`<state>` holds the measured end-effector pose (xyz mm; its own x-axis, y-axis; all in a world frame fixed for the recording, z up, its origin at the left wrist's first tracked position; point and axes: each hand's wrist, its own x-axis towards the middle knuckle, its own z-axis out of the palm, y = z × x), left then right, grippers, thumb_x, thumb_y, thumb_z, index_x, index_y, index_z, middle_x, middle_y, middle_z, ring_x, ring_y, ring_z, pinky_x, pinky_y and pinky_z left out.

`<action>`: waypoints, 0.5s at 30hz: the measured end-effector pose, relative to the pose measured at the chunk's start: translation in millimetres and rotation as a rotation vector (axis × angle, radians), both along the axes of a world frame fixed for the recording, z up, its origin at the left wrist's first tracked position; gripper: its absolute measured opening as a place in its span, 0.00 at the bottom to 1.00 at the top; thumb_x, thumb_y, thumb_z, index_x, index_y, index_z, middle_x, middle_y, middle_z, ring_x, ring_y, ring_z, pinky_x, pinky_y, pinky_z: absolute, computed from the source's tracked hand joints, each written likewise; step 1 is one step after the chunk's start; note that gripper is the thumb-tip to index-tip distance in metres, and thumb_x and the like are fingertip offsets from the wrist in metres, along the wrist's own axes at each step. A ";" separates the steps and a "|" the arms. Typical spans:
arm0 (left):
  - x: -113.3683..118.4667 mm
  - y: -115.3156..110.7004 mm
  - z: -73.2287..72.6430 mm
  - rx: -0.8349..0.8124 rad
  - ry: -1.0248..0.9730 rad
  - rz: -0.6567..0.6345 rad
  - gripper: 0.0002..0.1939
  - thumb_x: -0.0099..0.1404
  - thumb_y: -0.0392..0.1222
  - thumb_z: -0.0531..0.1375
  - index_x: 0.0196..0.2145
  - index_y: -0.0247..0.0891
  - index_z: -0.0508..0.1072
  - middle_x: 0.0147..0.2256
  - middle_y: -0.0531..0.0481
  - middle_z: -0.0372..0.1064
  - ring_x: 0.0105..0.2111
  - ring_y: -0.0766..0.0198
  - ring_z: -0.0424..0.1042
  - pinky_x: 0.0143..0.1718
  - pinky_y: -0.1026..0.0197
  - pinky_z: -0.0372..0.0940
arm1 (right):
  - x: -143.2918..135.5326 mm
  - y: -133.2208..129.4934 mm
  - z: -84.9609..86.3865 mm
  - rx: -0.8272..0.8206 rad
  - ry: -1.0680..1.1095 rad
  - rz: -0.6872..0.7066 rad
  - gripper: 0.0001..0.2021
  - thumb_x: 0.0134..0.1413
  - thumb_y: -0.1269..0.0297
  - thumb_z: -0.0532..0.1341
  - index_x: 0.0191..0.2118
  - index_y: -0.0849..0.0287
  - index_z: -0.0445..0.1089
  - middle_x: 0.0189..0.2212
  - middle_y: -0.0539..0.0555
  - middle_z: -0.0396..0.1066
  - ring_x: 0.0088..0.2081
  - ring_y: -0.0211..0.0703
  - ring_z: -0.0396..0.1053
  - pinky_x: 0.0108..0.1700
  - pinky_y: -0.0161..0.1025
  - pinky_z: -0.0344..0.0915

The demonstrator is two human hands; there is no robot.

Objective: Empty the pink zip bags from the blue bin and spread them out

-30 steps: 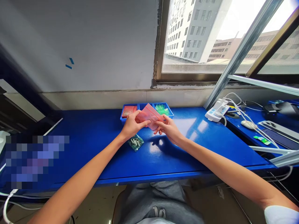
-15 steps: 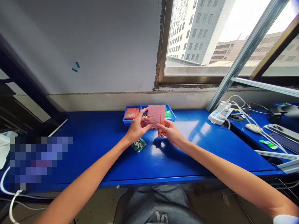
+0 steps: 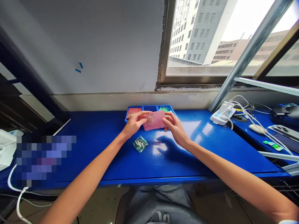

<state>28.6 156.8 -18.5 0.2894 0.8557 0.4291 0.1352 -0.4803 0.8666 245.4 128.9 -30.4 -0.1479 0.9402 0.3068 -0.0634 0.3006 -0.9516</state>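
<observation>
A pink zip bag (image 3: 155, 120) with small dark marks on its face is held up above the blue table. My left hand (image 3: 133, 123) pinches its left end between thumb and fingers. At its right end, my right hand (image 3: 174, 127) grips with thumb and bent fingers. Behind the bag is a blue divided tray (image 3: 149, 109), partly hidden by it; a pink bag stack (image 3: 133, 112) lies in its left compartment and green pieces (image 3: 164, 109) in its right. Nearer me, a small clear packet (image 3: 140, 144) of pale pieces lies flat on the table.
A white power strip (image 3: 223, 112) with cables sits at the right of the blue table (image 3: 112, 168). Beyond it are a white mouse (image 3: 257, 128) and a phone (image 3: 281, 130). White packaging (image 3: 7, 147) and a blurred patch are at the left. A metal frame post rises at right.
The pink bag has turned, so its seal line now runs along the bottom instead of the right side. My hands have moved apart, and the clear packet is now fully in sight.
</observation>
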 end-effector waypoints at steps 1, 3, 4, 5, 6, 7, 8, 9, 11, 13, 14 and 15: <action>0.9 -0.4 -0.9 -0.004 0.004 -0.004 0.19 0.64 0.42 0.61 0.53 0.38 0.75 0.35 0.49 0.76 0.39 0.59 0.75 0.41 0.60 0.70 | 0.2 0.2 -0.4 0.013 -0.011 -0.002 0.18 0.57 0.50 0.66 0.49 0.54 0.69 0.38 0.52 0.75 0.38 0.41 0.71 0.32 0.35 0.67; 3.3 0.3 -3.8 0.002 -0.024 0.024 0.22 0.65 0.43 0.62 0.56 0.39 0.71 0.35 0.50 0.74 0.37 0.62 0.75 0.40 0.61 0.70 | -0.6 -0.5 -1.6 0.009 -0.011 0.021 0.16 0.56 0.53 0.66 0.46 0.55 0.68 0.36 0.51 0.75 0.36 0.40 0.71 0.36 0.37 0.69; 4.3 1.2 -5.5 0.010 -0.052 0.049 0.24 0.64 0.44 0.62 0.58 0.39 0.69 0.35 0.50 0.74 0.36 0.63 0.75 0.39 0.61 0.70 | -1.8 -1.3 -2.4 0.001 -0.002 0.040 0.17 0.55 0.55 0.67 0.47 0.55 0.67 0.34 0.50 0.74 0.34 0.40 0.71 0.36 0.37 0.69; 5.0 2.5 -7.1 0.015 -0.078 0.078 0.26 0.64 0.45 0.64 0.58 0.40 0.67 0.35 0.50 0.74 0.35 0.63 0.75 0.37 0.62 0.70 | -3.4 -2.3 -2.9 -0.008 0.009 0.060 0.19 0.53 0.57 0.68 0.48 0.54 0.66 0.32 0.48 0.73 0.32 0.39 0.71 0.35 0.37 0.69; 5.2 3.9 -8.3 0.014 -0.098 0.109 0.28 0.63 0.47 0.65 0.59 0.40 0.66 0.34 0.51 0.74 0.33 0.63 0.75 0.36 0.62 0.70 | -5.5 -3.3 -3.2 -0.015 0.018 0.077 0.21 0.51 0.59 0.69 0.50 0.53 0.64 0.32 0.46 0.72 0.30 0.38 0.70 0.32 0.36 0.68; 4.9 5.4 -9.1 0.004 -0.113 0.140 0.31 0.61 0.48 0.67 0.59 0.40 0.65 0.33 0.51 0.74 0.31 0.63 0.75 0.33 0.63 0.70 | -7.9 -4.1 -2.8 -0.021 0.019 0.097 0.23 0.49 0.62 0.69 0.51 0.52 0.63 0.32 0.45 0.71 0.28 0.37 0.69 0.30 0.35 0.67; 4.0 6.9 -9.4 -0.015 -0.125 0.169 0.33 0.60 0.50 0.69 0.58 0.39 0.64 0.31 0.52 0.74 0.29 0.64 0.74 0.31 0.63 0.69 | -10.5 -4.4 -1.8 -0.023 0.008 0.119 0.24 0.48 0.63 0.69 0.51 0.52 0.63 0.32 0.45 0.71 0.27 0.36 0.68 0.28 0.34 0.66; 2.7 8.3 -9.4 -0.041 -0.136 0.194 0.33 0.58 0.51 0.70 0.57 0.39 0.65 0.30 0.52 0.74 0.28 0.64 0.74 0.29 0.64 0.68 | -13.4 -4.0 0.0 -0.023 -0.014 0.141 0.23 0.47 0.65 0.69 0.50 0.52 0.65 0.33 0.45 0.71 0.27 0.35 0.68 0.28 0.34 0.66; -1.0 11.0 -8.3 -0.080 -0.176 0.224 0.32 0.58 0.54 0.70 0.53 0.37 0.66 0.32 0.49 0.75 0.29 0.63 0.75 0.29 0.64 0.69 | -19.8 -0.3 6.0 -0.015 -0.074 0.165 0.16 0.46 0.66 0.67 0.43 0.55 0.70 0.34 0.47 0.72 0.27 0.35 0.68 0.28 0.34 0.67; -5.6 13.8 -6.8 -0.088 -0.244 0.228 0.30 0.59 0.54 0.69 0.52 0.37 0.65 0.39 0.44 0.76 0.34 0.61 0.77 0.33 0.62 0.72 | -27.8 8.3 14.4 0.012 -0.111 0.125 0.09 0.47 0.66 0.65 0.37 0.58 0.73 0.33 0.49 0.74 0.27 0.35 0.68 0.29 0.35 0.68; -8.2 15.4 -6.1 -0.083 -0.276 0.233 0.30 0.60 0.53 0.68 0.54 0.37 0.64 0.43 0.43 0.76 0.37 0.60 0.78 0.36 0.61 0.73 | -32.7 14.7 18.9 0.036 -0.108 0.082 0.08 0.48 0.65 0.65 0.37 0.58 0.74 0.33 0.50 0.74 0.28 0.36 0.68 0.29 0.35 0.68; -11.0 17.1 -5.6 -0.071 -0.304 0.250 0.30 0.61 0.51 0.68 0.55 0.38 0.63 0.47 0.41 0.75 0.39 0.60 0.78 0.37 0.61 0.74 | -38.2 22.2 23.3 0.066 -0.102 0.041 0.09 0.49 0.65 0.64 0.38 0.58 0.76 0.34 0.51 0.76 0.29 0.37 0.69 0.29 0.35 0.68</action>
